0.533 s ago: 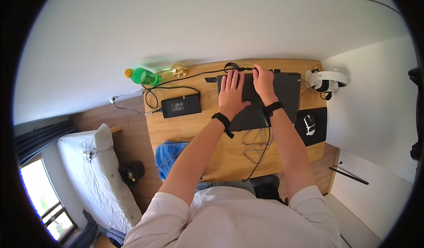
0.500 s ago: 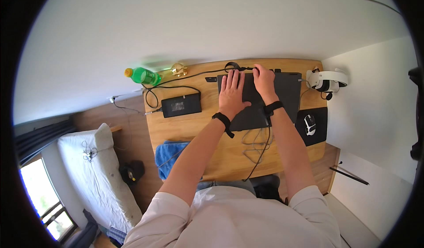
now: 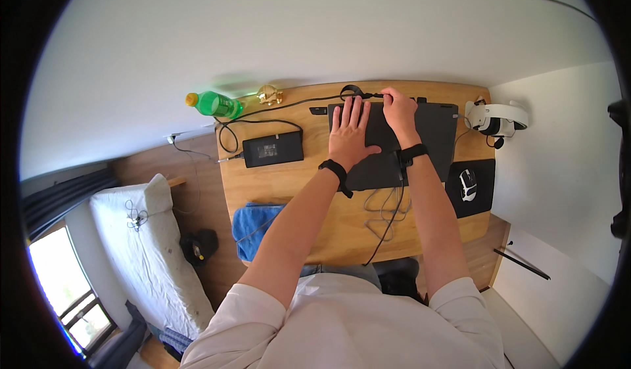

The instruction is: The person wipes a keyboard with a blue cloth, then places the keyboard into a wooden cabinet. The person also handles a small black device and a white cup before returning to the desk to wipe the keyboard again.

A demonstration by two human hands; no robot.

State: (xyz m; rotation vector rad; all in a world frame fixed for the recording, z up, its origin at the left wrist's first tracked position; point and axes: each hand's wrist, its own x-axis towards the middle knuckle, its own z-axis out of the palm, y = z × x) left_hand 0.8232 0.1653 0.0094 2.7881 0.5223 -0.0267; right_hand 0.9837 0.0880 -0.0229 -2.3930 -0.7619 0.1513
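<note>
A closed dark grey laptop (image 3: 434, 132) lies on the wooden desk (image 3: 315, 237). Across the left part of its lid rests my left hand (image 3: 350, 139), flat with the fingers spread. At the laptop's far edge, my right hand (image 3: 399, 114) is closed around the end of a black power cable (image 3: 315, 98); the plug itself is mostly hidden by the fingers. From there the cable runs left along the back of the desk, past a black strap loop, toward a large black power adapter (image 3: 273, 149). Both wrists wear black bands, and a thin black cord hangs from the right one.
Back left stand a green bottle (image 3: 217, 104) with a yellow cap and a small gold ornament (image 3: 269, 95). White headphones (image 3: 496, 119) sit at the right, above a white mouse (image 3: 468, 185) on a black pad. A blue cloth (image 3: 253, 228) and loose grey cable (image 3: 378, 218) lie nearer me.
The whole view has shifted slightly, with the desk appearing a little higher and farther right. Both hands keep nearly the same places on the laptop and the cable.
</note>
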